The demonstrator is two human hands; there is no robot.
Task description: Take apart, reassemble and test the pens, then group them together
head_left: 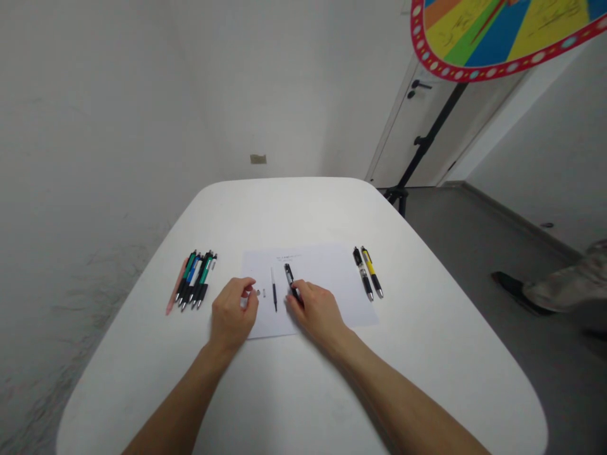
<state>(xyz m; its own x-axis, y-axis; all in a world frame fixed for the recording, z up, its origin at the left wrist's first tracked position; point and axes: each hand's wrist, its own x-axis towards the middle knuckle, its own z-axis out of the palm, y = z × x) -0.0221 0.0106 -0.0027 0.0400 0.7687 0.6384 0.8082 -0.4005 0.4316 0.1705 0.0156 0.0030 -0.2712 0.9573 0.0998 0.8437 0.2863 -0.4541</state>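
A white sheet of paper (327, 272) lies on the white table (294, 208). My right hand (317, 309) rests on the sheet with its fingers closed on a black pen barrel (289, 277). A thin pen refill (274, 289) lies on the paper between my hands. My left hand (233, 315) sits at the sheet's left edge, fingers curled in a pinch beside small pen parts (260, 292); what it pinches is too small to name.
A bunch of several pens (194, 285) lies left of the paper, with a pink one at its outer side. Two pens (367, 272), black and yellow, lie right of it. A coloured prize wheel (497, 31) on a black stand (417, 158) is behind; a person's shoe (509, 285) is on the floor at right.
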